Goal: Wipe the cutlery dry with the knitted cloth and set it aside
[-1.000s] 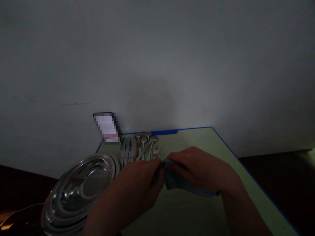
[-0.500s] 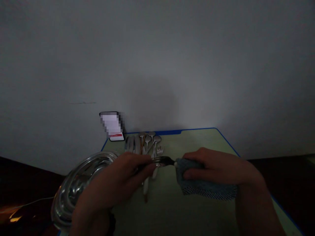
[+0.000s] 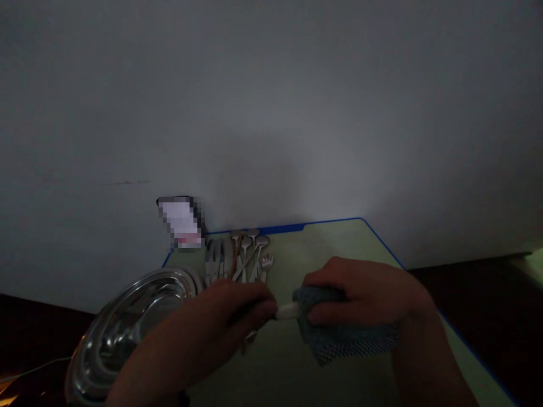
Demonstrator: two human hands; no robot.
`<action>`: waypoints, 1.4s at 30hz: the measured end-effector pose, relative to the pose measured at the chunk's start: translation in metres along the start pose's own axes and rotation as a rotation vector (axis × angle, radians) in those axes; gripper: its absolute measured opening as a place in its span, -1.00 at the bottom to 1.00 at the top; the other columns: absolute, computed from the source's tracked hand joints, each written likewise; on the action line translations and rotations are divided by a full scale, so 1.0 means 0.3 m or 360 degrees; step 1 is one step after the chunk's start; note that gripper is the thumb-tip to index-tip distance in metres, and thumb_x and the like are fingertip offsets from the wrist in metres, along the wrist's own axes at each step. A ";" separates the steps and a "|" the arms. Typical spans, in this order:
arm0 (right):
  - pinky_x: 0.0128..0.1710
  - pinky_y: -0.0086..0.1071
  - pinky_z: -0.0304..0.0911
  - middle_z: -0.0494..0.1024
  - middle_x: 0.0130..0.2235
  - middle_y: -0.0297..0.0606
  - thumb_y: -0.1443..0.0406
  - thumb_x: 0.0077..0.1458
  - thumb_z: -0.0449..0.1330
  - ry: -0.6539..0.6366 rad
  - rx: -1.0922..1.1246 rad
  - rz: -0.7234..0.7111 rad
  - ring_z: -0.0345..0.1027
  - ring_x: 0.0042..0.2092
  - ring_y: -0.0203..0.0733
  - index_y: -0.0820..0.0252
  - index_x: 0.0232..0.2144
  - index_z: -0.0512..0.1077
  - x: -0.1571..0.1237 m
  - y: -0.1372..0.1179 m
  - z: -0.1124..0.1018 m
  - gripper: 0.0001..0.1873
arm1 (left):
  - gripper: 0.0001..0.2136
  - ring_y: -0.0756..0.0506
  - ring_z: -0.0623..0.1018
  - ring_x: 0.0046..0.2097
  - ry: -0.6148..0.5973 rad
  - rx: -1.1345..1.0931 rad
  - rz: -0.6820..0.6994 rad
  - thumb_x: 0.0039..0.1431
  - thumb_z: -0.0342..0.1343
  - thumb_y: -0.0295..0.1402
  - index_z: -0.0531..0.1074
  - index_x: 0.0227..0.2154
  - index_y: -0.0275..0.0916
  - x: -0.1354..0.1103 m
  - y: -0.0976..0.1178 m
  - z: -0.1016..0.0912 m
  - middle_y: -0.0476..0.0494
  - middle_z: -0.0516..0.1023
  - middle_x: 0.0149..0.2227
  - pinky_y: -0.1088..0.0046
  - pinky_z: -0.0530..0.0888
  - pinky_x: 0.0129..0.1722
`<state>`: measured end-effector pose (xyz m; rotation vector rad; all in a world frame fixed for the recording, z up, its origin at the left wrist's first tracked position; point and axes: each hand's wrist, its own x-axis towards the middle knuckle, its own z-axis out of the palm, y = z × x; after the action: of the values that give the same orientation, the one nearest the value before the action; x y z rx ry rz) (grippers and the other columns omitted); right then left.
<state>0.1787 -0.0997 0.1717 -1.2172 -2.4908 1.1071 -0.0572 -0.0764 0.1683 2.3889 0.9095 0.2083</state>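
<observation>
My left hand point(image 3: 237, 311) is closed in a pinch on one end of a fork, hiding its metal head. The fork's pale handle point(image 3: 287, 311) shows in the gap between my hands. A blue-grey cloth point(image 3: 352, 339) with a checked edge is wrapped round the handle's other end, and my right hand point(image 3: 360, 291) grips it there. Just beyond my left hand lie several knives point(image 3: 219, 257), several spoons point(image 3: 246, 243) and another fork point(image 3: 267, 261). My left hand partly covers their handles.
Stacked shiny metal bowls point(image 3: 127, 328) stand at the left edge of the pale green, blue-rimmed table point(image 3: 335, 243). A phone with a blurred screen point(image 3: 180, 220) leans against the grey wall point(image 3: 271, 113) at the back.
The cloth has slid right along the fork, baring part of the pale handle. My left hand now covers the metal head that showed before. The view has shifted slightly right.
</observation>
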 end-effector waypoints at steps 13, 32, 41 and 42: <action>-0.47 -0.49 0.08 0.46 -0.44 -0.33 0.06 0.10 0.03 0.0170 0.0007 0.0099 0.31 -0.41 -0.33 0.22 -0.33 0.40 -0.012 0.035 -0.017 -0.65 | -0.80 0.00 0.49 -0.38 -0.0037 -0.0111 0.0106 0.23 -0.08 -0.29 0.45 -0.34 -0.15 0.069 -0.094 -0.002 0.07 0.53 -0.43 0.58 0.36 -0.40; -0.52 -0.50 0.04 0.42 -0.50 -0.35 0.07 0.13 -0.01 0.0079 -0.0063 -0.0022 0.26 -0.48 -0.37 0.23 -0.39 0.39 0.011 0.016 0.012 -0.64 | -0.80 0.00 0.48 -0.44 0.0051 -0.0098 0.0062 0.19 -0.06 -0.30 0.47 -0.37 -0.14 0.053 -0.023 0.015 0.05 0.52 -0.49 0.56 0.34 -0.42; -0.48 -0.48 0.10 0.40 -0.50 -0.37 0.13 0.17 -0.05 0.0491 -0.0048 0.0058 0.24 -0.48 -0.36 0.23 -0.37 0.37 -0.030 0.033 -0.012 -0.67 | -0.77 0.04 0.41 -0.57 0.0348 -0.0706 -0.0199 0.14 0.01 -0.26 0.48 -0.52 -0.20 -0.008 -0.101 -0.050 0.05 0.42 -0.63 0.61 0.34 -0.60; -0.48 -0.48 0.10 0.40 -0.50 -0.37 0.14 0.17 -0.05 0.0499 -0.0047 0.0044 0.24 -0.47 -0.36 0.23 -0.37 0.37 -0.024 0.033 -0.009 -0.69 | -0.76 0.04 0.41 -0.57 0.0344 -0.0699 -0.0195 0.14 0.01 -0.25 0.48 -0.54 -0.20 -0.006 -0.099 -0.048 0.04 0.41 -0.63 0.61 0.34 -0.59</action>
<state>0.1907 -0.0996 0.1681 -1.3214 -2.2665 0.8135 -0.0801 -0.0529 0.1636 1.9240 0.9862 0.5655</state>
